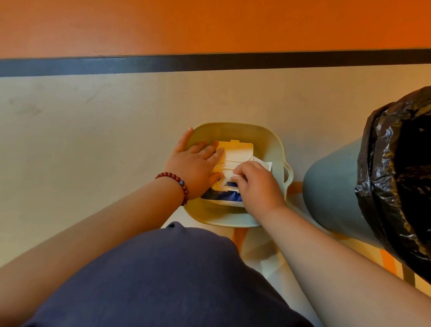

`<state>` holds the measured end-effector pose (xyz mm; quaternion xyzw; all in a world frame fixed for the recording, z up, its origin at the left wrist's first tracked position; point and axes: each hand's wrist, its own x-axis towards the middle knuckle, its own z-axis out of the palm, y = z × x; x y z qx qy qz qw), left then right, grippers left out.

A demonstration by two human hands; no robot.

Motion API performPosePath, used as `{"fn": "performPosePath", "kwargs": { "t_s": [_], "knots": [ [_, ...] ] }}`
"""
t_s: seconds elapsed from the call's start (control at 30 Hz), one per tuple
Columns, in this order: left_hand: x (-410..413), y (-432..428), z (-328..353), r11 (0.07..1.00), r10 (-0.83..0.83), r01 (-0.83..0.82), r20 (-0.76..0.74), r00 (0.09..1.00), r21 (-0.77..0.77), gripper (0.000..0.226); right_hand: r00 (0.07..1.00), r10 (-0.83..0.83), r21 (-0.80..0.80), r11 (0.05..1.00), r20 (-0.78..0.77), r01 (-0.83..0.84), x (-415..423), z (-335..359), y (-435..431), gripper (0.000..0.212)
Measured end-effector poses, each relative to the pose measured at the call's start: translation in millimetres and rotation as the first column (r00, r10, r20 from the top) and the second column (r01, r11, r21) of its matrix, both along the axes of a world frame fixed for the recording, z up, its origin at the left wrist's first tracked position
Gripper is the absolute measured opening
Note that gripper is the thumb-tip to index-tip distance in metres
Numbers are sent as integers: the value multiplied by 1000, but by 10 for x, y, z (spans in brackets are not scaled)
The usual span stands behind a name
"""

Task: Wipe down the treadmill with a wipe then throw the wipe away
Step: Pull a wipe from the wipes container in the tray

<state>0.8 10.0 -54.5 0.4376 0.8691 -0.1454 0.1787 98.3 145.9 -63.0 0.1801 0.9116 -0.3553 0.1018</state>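
Head view looks down past my dark blue shirt (175, 288) to both of my bare forearms reaching forward into a pale green basin (274, 144) that sits on a light stand just in front of me. Inside the basin lies a pack of wipes (228, 196), dark blue along its near edge with a cream plastic lid (238, 152) flipped open and standing back toward the wall. My right hand (256, 185) is curled over the pack's opening, thumb and fingertips pinched on a white wipe (230, 177) that shows as a small crumpled tuft just left of my knuckles, right at the dispenser slot. My left hand (196, 163) lies flat and open, palm down, fingers spread across the left side of the pack and the base of the lid, with the little finger out by the basin's left rim; it presses rather than grips. A bracelet of dark red beads (176, 183) circles that wrist. A white corner of a sachet or packet (264, 164) pokes out beyond my right hand, partly hidden by it. My hands cover most of the pack, so I cannot read any label. To the right, close beside the basin, stands a grey-green bin (335, 192) lined with a glossy black bag (407, 176) folded over its rim, its mouth tilted toward me. Beyond the basin rises a cream wall (84, 128), then a dark stripe (216, 61), then orange paint (219, 15) above. No treadmill shows from here.
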Motion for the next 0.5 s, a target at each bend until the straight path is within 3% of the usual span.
{"fn": "performPosePath", "kwargs": {
  "t_s": [0.23,0.47,0.5],
  "knots": [
    [0,-14,8,1000,16,-16,10,1000,13,62,943,-321,-148,941,-92,305,68,70,27,9],
    [21,18,10,1000,19,-19,10,1000,25,62,920,-362,-100,931,-151,350,97,57,-6,3],
    [22,18,7,1000,15,-15,7,1000,23,62,924,-355,-110,933,-144,342,94,49,-19,13]
  ]
}}
